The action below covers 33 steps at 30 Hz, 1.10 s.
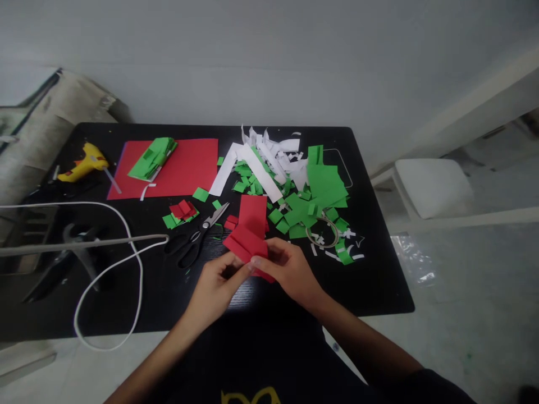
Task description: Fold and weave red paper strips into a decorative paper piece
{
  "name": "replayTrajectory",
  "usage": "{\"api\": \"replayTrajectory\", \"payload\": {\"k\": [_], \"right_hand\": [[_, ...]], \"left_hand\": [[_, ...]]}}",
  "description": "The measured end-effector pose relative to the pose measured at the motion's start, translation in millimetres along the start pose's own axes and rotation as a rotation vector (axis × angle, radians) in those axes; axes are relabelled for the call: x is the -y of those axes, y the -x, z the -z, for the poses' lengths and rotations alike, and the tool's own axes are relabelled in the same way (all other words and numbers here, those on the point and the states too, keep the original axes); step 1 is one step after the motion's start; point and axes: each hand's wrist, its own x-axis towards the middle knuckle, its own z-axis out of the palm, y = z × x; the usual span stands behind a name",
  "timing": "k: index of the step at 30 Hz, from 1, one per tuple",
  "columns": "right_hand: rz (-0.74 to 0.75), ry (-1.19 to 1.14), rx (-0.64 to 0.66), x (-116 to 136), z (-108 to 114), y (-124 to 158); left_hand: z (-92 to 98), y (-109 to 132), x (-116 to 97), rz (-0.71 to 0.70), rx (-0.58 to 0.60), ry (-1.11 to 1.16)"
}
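Both hands meet over the front middle of the black table (379, 280). My left hand (217, 286) and my right hand (286, 269) pinch a folded piece of red paper (246, 242) between their fingertips. Just behind it lies a red paper strip (252, 210). Black-handled scissors (196, 235) rest on the table just left of the hands, blades pointing up and right.
A heap of green and white paper scraps (295, 179) fills the back right, with a tape ring (322, 231) near it. A red sheet (185, 165) with green folded pieces, a yellow glue gun (82, 163) and a white cable (109, 269) lie left. A white stool (433, 185) stands right.
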Motion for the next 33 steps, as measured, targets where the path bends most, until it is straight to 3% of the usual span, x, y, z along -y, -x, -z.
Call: {"api": "replayTrajectory", "payload": {"k": [8, 16, 20, 25, 33], "right_hand": [[-0.072, 0.045, 0.026, 1.7, 9.5, -2.3], [-0.093, 0.049, 0.032, 1.3, 11.0, -1.8], [-0.081, 0.07, 0.095, 1.8, 11.7, -1.2], [-0.008, 0.165, 0.105, 1.8, 10.9, -2.2], [0.123, 0.254, -0.033, 6.2, 9.4, 2.2]], "left_hand": [[7.7, -2.4, 7.7, 0.028, -0.077, -0.021], [41.7, -10.1, 15.4, 0.005, -0.263, 0.127], [49.8, -11.5, 7.8, -0.017, -0.123, 0.17], [42.0, -13.2, 3.0, 0.067, 0.1, -0.002], [36.3, -13.4, 3.5, 0.015, 0.077, 0.068]]}}
